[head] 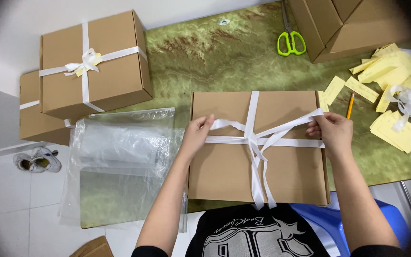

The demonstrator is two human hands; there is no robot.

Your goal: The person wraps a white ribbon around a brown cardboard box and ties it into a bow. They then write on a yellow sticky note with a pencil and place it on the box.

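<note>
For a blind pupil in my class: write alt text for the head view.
Two hands, left hand and right hand, pull white ribbon loops across a flat cardboard box on a green table; a ribbon-tied box sits left.

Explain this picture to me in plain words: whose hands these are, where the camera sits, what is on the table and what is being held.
There is no machine here. A person wears a camera on the head, so the one picture looks down at their own two bare hands. The left hand and the right hand each pinch a loop of white ribbon, pulled out to either side of a knot on a flat brown cardboard box. That box lies on a green marbled table. Also there: a finished ribboned box stacked on another, clear plastic bags, green-handled scissors, a pencil, yellow paper slips and more cardboard boxes.
</note>
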